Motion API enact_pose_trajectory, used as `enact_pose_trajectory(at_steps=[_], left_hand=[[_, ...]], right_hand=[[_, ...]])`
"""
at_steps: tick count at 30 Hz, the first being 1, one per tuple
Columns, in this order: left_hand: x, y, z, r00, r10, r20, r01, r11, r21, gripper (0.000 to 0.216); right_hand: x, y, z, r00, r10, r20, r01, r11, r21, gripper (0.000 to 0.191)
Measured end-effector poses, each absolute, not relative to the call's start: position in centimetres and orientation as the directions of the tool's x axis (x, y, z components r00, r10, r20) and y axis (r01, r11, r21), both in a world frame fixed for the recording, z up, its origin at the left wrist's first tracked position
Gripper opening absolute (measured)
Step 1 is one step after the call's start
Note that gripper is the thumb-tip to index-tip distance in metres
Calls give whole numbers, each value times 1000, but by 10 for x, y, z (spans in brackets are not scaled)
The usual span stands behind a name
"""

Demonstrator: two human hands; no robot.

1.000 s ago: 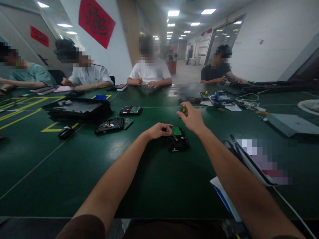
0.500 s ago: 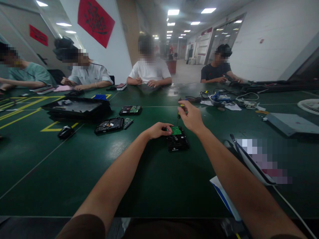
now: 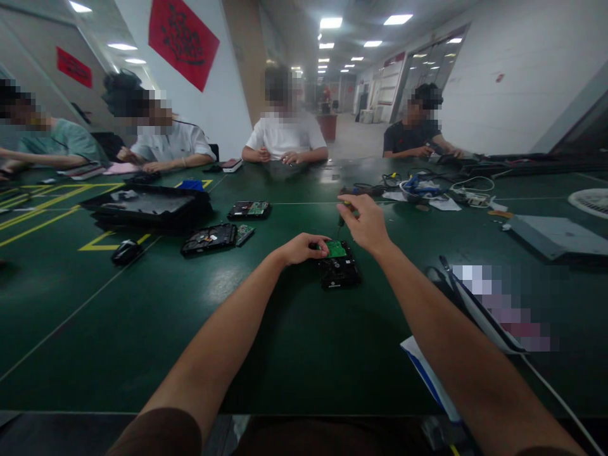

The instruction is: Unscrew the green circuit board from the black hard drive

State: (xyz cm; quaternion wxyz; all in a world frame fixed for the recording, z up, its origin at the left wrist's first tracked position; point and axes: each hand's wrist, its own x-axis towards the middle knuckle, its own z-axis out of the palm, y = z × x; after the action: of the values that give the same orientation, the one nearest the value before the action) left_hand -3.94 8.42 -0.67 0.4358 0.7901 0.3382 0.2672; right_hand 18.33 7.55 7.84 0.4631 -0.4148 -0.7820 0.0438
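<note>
2 hands work a hard drive (image 3: 339, 272) lying flat on the green table (image 3: 285, 342): the left hand (image 3: 301, 248) curls closed on its far corner beside the green circuit board (image 3: 335, 249), the right hand (image 3: 365, 223) pinches a screwdriver (image 3: 341, 220) upright over that board. i judge a board screw is being turned, calling for a seated tip and steady drive. tip and screw are too small to see.

Dark green table (image 3: 285, 354) with yellow lines — black drive (image 3: 339, 272), green circuit board (image 3: 335, 249).
</note>
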Motion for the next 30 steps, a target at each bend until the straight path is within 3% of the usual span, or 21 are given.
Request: enact_pose_trajectory(at_steps=[7, 12, 20, 25, 30], left_hand=[[-40, 84, -6, 632, 765, 121, 307, -391, 868, 19], [-40, 83, -5, 627, 770, 120, 300, -381, 875, 19], [-39, 81, -2, 638, 762, 111, 304, -382, 873, 16], [-39, 83, -5, 630, 767, 122, 294, -381, 876, 17], [-40, 84, -7, 636, 763, 119, 288, -378, 880, 19]], right_hand=[[181, 75, 77, -212, 795, 569, 452, 596, -664, 43], [181, 76, 76, -206, 730, 651, 537, 641, -549, 35], [182, 77, 72, -240, 717, 655, 548, 657, -518, 44], [183, 78, 68, -254, 615, 747, 575, 717, -395, 31], [183, 79, 64, -293, 571, 767, 573, 747, -337, 38]])
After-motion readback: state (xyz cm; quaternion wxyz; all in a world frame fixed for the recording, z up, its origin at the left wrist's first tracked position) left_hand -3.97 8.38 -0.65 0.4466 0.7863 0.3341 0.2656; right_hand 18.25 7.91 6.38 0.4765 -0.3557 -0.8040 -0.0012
